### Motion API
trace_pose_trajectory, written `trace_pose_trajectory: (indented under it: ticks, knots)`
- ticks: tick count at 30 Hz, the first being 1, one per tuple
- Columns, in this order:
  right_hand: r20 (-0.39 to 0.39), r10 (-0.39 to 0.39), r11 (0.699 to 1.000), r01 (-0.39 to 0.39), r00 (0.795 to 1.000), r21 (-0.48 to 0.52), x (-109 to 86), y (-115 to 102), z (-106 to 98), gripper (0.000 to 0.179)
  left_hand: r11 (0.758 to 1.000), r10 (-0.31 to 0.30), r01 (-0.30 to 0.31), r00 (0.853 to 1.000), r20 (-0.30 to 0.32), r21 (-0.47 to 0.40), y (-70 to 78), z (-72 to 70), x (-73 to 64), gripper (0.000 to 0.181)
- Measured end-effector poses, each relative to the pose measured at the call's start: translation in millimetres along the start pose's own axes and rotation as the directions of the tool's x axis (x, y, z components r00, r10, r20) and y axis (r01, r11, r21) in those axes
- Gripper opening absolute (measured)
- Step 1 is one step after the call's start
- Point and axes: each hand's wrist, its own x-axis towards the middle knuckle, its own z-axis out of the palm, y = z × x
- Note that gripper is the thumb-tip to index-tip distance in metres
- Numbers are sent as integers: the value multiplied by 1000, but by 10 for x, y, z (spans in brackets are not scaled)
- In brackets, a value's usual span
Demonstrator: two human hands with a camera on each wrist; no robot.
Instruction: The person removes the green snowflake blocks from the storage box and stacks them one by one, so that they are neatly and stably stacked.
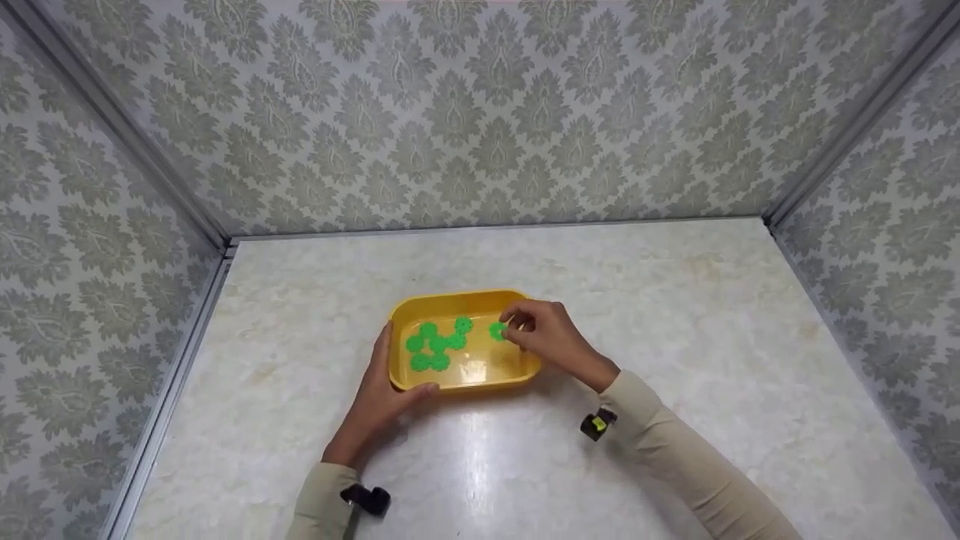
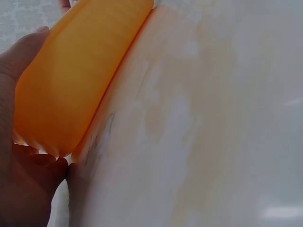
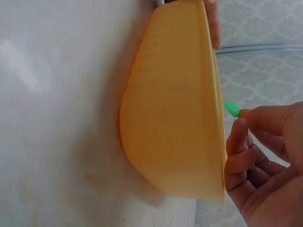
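A yellow plastic tub (image 1: 472, 384) stands on the tabletop, holding several small green gear-shaped pieces (image 1: 439, 345) grouped toward its left half. My left hand (image 1: 379, 394) grips the tub's left end, thumb at the front rim and fingers around the end wall; the left wrist view shows this hand (image 2: 23, 175) against the orange-looking outer wall (image 2: 75, 80). Over the tub's right side, my right hand (image 1: 547, 334) pinches one green gear-shaped piece (image 1: 496, 330) between thumb and finger. In the right wrist view that piece (image 3: 231, 109) sits above the rim, held at the fingertips of the right hand (image 3: 265, 156).
The pale marbled table (image 1: 675, 300) surrounds the tub. Patterned walls (image 1: 495, 112) rise at the back and on both sides, with metal framing (image 1: 165, 420) along the left edge. Each sleeve bears a small dark wrist device (image 1: 598, 424).
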Motion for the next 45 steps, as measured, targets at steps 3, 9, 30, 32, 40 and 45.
trace_pose_trajectory:
  ticks: [3, 9, 30, 32, 40, 45]
  knots:
    - [-17, 13, 1000, -13, 1000, 5, -23, 7, -45, 12, 1000, 18, -18, 1000, 3, -1, -4, -16, 7, 130]
    - [-46, 41, 999, -40, 998, 4, -88, 54, -107, 13, 999, 53, -53, 998, 19, 4, -11, -32, 18, 129]
    - [-166, 93, 995, -85, 982, 56, -268, 228, -406, 15, 999, 16, -17, 999, 35, 28, -7, -47, 39, 133]
    - [-174, 94, 995, -85, 980, 60, -290, 256, -437, 15, 1000, 18, -19, 999, 34, 22, -10, -47, 41, 133]
    - [-185, 130, 989, -114, 974, 95, -366, 385, -563, 16, 999, 38, -38, 999, 27, 0, -11, -37, 41, 135]
    - [-184, 162, 983, -141, 970, 120, -403, 460, -606, 18, 999, 33, -33, 999, 21, 2, -19, -34, 38, 135]
